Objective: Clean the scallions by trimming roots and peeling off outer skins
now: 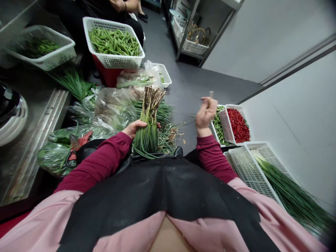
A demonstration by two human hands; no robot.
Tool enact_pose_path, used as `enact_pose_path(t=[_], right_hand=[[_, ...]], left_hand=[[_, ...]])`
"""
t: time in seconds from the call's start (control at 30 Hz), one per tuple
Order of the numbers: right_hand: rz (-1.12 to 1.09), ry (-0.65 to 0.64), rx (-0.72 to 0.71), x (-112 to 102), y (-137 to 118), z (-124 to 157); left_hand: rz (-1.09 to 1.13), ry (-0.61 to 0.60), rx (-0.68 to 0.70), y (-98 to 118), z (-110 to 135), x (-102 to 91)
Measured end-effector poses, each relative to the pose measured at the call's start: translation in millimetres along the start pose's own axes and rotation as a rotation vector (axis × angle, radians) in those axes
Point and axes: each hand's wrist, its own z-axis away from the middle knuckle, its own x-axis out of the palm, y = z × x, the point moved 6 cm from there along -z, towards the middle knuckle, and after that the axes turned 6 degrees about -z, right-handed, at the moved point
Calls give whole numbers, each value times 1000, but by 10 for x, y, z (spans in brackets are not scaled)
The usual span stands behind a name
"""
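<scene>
My left hand (135, 128) is wrapped round a bunch of green onions (149, 120). Its brown, soil-covered root ends point away from me, and the green leaves hang toward my lap. Raised to the right, apart from the bunch, my right hand (206, 113) is closed, with a small pale flat piece sticking up above the fingers; its kind is not clear. Beneath and beyond the bunch lie more loose green onions (164, 112). Trimmed scraps (170, 134) are scattered on the floor beside it.
Clear plastic bags of greens (112, 105) crowd the left, with red-handled scissors (78, 143) on one. A basket of green peppers (114, 61) stands ahead near a seated person (118, 5). Baskets of red chillies (237, 124) and cleaned green onions (283, 178) line the right wall.
</scene>
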Motion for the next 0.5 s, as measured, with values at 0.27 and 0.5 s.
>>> enact_pose_path(t=[0.27,0.5], right_hand=[[-449,-549,561,1197,92,823],[-607,-396,838,1005,316,884]], left_hand=[[8,97,-23,-42,-14,-99],[96,76,-19,22,24,14]])
